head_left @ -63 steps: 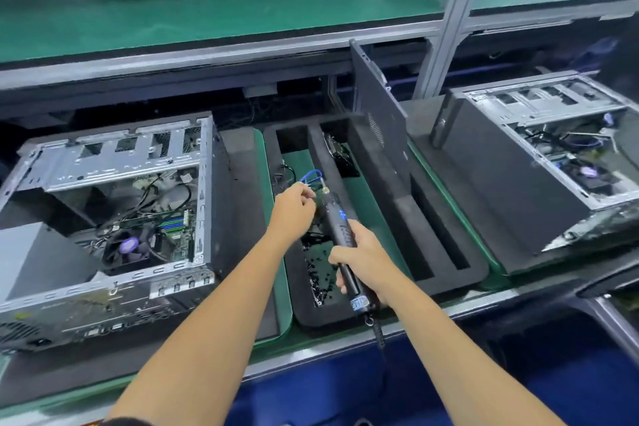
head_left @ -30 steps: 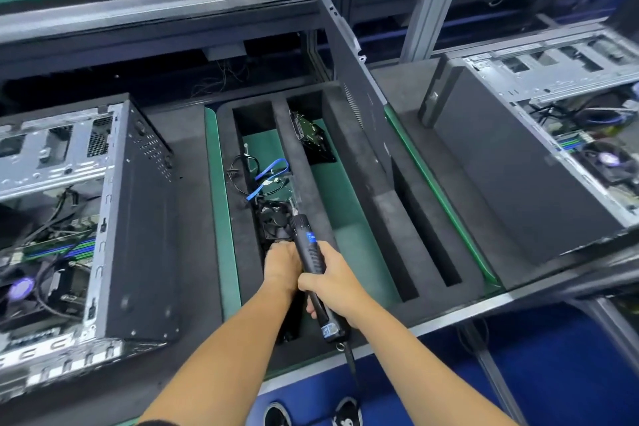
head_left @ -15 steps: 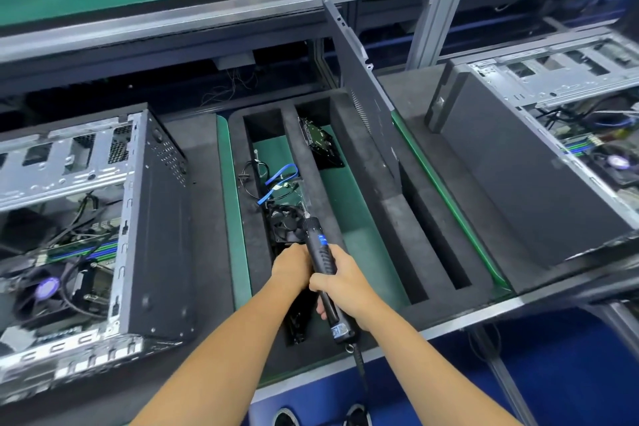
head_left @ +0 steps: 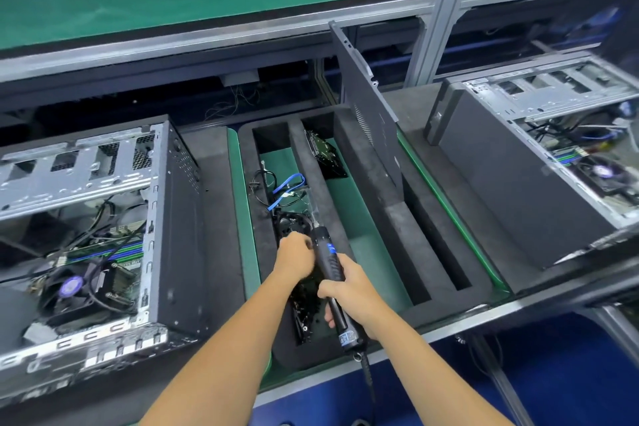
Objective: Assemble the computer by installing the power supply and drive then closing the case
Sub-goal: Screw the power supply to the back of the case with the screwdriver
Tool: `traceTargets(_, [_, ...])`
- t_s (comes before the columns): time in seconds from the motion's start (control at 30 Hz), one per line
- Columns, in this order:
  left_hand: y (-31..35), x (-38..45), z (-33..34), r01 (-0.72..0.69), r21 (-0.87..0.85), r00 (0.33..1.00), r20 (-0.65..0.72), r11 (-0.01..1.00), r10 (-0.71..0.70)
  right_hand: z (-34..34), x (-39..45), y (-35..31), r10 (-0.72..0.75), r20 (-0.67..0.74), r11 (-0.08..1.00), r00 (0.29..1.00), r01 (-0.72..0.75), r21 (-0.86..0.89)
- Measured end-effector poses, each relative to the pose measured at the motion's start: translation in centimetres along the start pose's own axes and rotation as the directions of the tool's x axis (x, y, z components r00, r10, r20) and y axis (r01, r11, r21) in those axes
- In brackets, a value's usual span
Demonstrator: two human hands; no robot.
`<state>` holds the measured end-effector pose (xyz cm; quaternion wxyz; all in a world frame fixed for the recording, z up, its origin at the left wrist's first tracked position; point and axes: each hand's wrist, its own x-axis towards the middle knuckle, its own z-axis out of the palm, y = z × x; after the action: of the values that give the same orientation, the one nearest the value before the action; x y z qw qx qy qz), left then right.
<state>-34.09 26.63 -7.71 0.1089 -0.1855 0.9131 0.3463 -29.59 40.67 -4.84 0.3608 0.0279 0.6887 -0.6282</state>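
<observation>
Here the person stands over a foam tray [head_left: 373,204] between two open cases, and both hands work in the tray's left slot. The right hand [head_left: 352,290] is wrapped around the grip of an electric screwdriver [head_left: 328,266], whose long axis runs from the near edge of the table away and slightly to the left, the bit end pointing toward the far end of the slot. The left hand [head_left: 294,258] sits just beside the tool's front end, to its left, fingers curled as if pinching something small. What it holds, if anything, is too blurred to tell. Below both hands lies a heap of dark screws [head_left: 306,301] in the near part of the slot.

The likely step is picking a screw and seating it on the bit. That move turns on the short gap between the left fingertips and the bit, which lies just ahead and to the right of them.

The drive [head_left: 325,152] rests in the next slot to the right, at its far end, ahead of the right hand, which is the nearer of the two. The left computer case [head_left: 103,218] lies open to the left of the tray, nearer the left hand. A side panel [head_left: 370,114] stands upright along the tray's right side, so the case is not yet closed. A second case [head_left: 539,162] sits farther right.
</observation>
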Motion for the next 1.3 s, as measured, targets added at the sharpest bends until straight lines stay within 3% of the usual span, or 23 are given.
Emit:
traceTargets(0.07, [-0.1, 0.1, -1.5, 0.026, -0.326, 0.996, -0.071, 0.945, -0.052, 0.1, -0.5, -0.3, -0.017, 0.011, 1.000, 1.000, 0.017, 0.001])
traceTargets(0.13, [0.0, 0.2, -3.3, 0.045, -0.582, 0.988, -0.097, 0.812, -0.123, 0.2, -1.0, -0.8, -0.037, 0.026, 0.999, 0.999, 0.037, -0.001])
traceTargets(0.33, [0.6, 0.4, -6.9, -0.029, -0.793, 0.980, -0.142, 0.609, -0.139, 1.1, -2.0, -2.3, -0.043, 0.102, 0.997, 0.994, 0.049, -0.062])
traceTargets(0.5, [0.8, 0.1, -8.0, -0.005, -0.875, 0.991, -0.069, 0.483, -0.116, 1.8, -2.1, -2.5, -0.046, 0.037, 0.985, 0.998, 0.051, -0.166])
traceTargets(0.7, [0.9, 0.1, -8.6, 0.034, -0.874, 0.997, -0.002, 0.485, -0.073, 2.1, -2.6, -3.4, -0.093, 0.091, 0.995, 0.991, 0.096, -0.022])
traceTargets(0.77, [0.9, -0.1, -8.7, 0.060, -0.867, 0.998, 0.046, 0.494, -0.041, 2.0, -2.7, -3.5, -0.077, 0.072, 0.996, 0.994, 0.080, -0.043])
traceTargets(0.93, [1.0, -0.1, -8.9, 0.104, -0.910, 0.995, 0.099, 0.401, -0.034, 1.8, -2.7, -3.4, -0.067, 0.086, 0.996, 0.994, 0.071, -0.046])
traceTargets(1.3, [2.1, -0.1, -10.4, 0.216, -0.897, 0.971, 0.240, 0.386, 0.014, 1.7, -2.9, -4.2, -0.092, 0.054, 0.986, 0.994, 0.098, -0.131])
